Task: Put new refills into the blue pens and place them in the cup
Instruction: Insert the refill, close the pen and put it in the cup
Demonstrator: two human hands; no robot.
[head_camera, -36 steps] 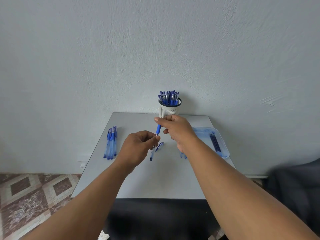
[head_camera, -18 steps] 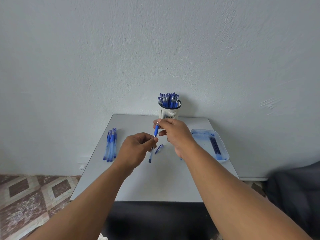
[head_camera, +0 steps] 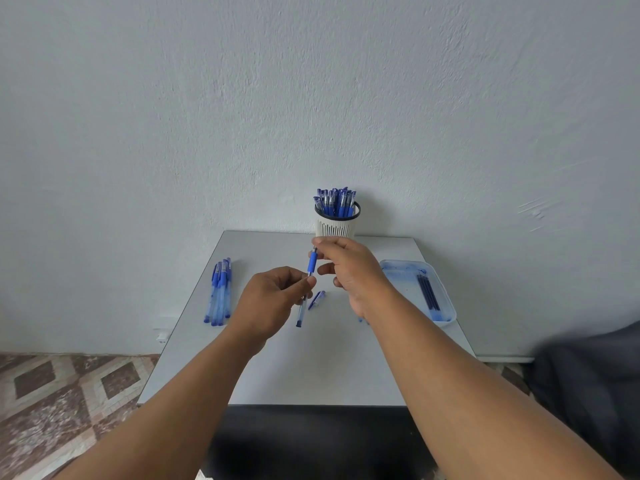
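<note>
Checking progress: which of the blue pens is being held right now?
The pen pinched between the left hand and right hand, above the table. The others lie at the table's left or stand in the cup.

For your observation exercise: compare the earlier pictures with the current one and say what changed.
Little changed. Both hands drifted slightly toward the white slotted cup, the right hand and left hand keeping hold of the blue pen. The loose pens, blue tray and blue cap stayed put.

Soft, even daylight, faint shadows, wide-angle bending at edges, slight blur lower right.
</note>
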